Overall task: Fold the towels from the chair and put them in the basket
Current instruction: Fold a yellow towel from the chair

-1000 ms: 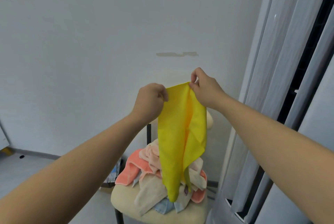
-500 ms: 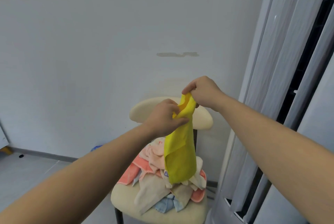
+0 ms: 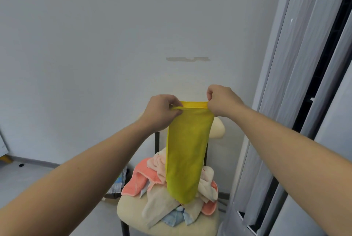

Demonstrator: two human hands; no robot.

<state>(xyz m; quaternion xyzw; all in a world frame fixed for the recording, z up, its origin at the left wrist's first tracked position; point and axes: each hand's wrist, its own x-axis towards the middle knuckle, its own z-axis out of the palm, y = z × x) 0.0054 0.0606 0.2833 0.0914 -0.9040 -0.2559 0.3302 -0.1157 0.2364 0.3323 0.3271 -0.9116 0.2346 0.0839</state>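
A plain white wall point(image 3: 95, 45), marked by a grey patch point(image 3: 187, 59), is flanked rightward by pale vertical panels point(image 3: 285, 64) above grey floor point(image 3: 28, 176).

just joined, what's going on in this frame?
A person is folding a yellow towel: the left hand and right hand each pinch an end of its top edge, and it hangs as a narrow strip over the chair. A pile of pink, cream and blue towels lies on the seat. No basket is in view.
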